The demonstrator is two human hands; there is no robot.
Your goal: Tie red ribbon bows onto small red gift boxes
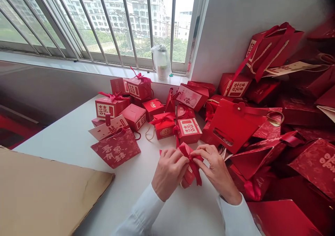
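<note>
A small red gift box (188,176) sits between my hands on the white table (65,141), tilted and partly hidden by my fingers. A red satin ribbon (193,159) runs over it in a loose bow. My left hand (169,169) presses against the box's left side, fingers pinching the ribbon. My right hand (215,169) comes in from the right, its thumb and forefinger pinching the ribbon near the knot. Just beyond my hands stands a red box with a white double-happiness label (188,131), tied with a red ribbon.
Several red favour boxes (132,116) stand at the back of the table. A large heap of red gift bags (272,131) rises on the right. A brown cardboard sheet (44,190) lies at the front left. A plastic-wrapped bottle (161,63) stands on the windowsill (78,65).
</note>
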